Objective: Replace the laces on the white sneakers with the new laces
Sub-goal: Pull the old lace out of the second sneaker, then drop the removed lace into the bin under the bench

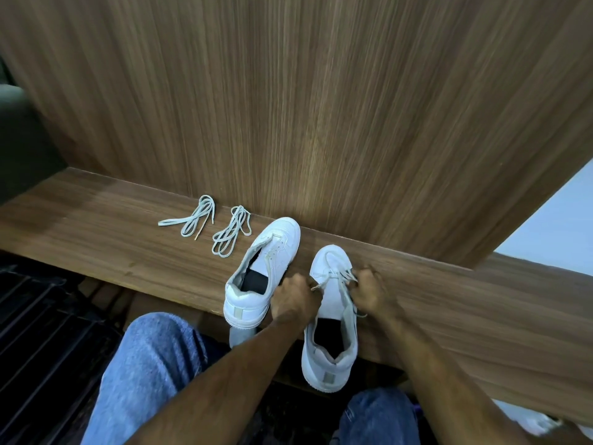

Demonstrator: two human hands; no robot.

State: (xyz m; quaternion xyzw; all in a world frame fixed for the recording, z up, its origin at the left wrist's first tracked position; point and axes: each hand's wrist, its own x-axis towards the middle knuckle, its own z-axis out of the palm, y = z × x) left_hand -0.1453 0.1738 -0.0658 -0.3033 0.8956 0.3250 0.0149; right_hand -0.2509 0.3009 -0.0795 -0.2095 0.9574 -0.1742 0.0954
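Two white sneakers stand on a wooden ledge [96,226], toes toward the wall. The left sneaker [260,271] has no lace in its eyelets. The right sneaker [332,316] carries a white lace [337,273] threaded near the toe. My left hand [293,298] pinches one end of that lace at the shoe's left side. My right hand [369,292] pinches the other end at its right side. Two loose bundles of pale laces lie on the ledge to the left: one [192,218] farther left, one [231,232] beside the left sneaker.
A tall wooden panel [321,107] rises right behind the ledge. My knees in blue jeans [150,374] are below the ledge's front edge. A dark slatted surface [41,332] lies at the lower left, and a pale wall shows at the right.
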